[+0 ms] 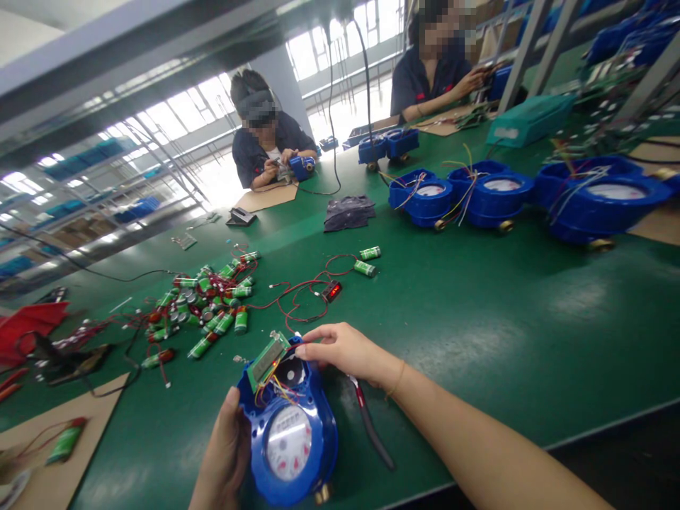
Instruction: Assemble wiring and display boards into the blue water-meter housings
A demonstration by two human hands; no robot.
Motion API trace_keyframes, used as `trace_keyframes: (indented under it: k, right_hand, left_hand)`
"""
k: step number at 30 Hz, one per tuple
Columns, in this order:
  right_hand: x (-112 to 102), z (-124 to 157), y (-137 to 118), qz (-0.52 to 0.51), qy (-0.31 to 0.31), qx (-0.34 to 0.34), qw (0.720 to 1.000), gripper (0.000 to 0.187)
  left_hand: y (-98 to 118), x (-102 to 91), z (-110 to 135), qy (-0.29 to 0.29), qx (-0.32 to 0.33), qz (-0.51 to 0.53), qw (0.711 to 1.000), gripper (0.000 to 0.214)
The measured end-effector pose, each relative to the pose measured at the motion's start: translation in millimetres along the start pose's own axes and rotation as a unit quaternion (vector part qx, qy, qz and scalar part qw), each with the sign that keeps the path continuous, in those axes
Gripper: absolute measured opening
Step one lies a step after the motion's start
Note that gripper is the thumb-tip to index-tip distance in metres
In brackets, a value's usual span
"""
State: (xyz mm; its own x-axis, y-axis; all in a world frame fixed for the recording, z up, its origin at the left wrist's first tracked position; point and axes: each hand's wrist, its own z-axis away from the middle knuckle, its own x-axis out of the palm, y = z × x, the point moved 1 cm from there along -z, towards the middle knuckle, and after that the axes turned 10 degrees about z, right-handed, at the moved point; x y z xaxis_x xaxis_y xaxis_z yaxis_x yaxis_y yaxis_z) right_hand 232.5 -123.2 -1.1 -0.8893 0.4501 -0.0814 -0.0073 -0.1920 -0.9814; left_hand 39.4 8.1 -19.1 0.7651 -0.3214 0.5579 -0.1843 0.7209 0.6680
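Observation:
A blue water meter [290, 432] with a white dial lies on the green table near the front edge. My left hand [226, 457] grips its left side. My right hand [345, 350] rests its fingertips on the meter's top edge, beside a small green circuit board [268, 360] that stands tilted out of the housing on coloured wires. A pair of red-and-black handled pliers [369, 425] lies under my right wrist.
A heap of green batteries with red wires [207, 304] lies to the left, with a small red-digit display [332, 290] nearby. Several blue meters [462, 195] sit at the right. Cardboard [50, 453] lies front left. Two seated people [265, 145] work across the table.

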Motion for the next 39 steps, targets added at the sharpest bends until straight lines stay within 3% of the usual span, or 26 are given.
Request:
trace_keyframes:
  k: [15,25,39]
  right_hand:
    - [-1.2,0.2,-2.2,-0.003,-0.008,0.004,1.000,0.050]
    - [-0.9,-0.3,0.4,-0.005,-0.004,0.002,1.000,0.050]
    - [-2.3,-0.1,-0.6,0.004,-0.015,-0.005,1.000,0.050]
  left_hand:
    - [0.5,0.5,-1.6,-0.018,0.007,-0.001,1.000,0.065]
    - [0.4,-2.7,-3.2,0.016,0.002,-0.004,1.000,0.057]
    - [0.8,-2.0,-2.6,-0.007,0.003,0.014,1.000,0.055]
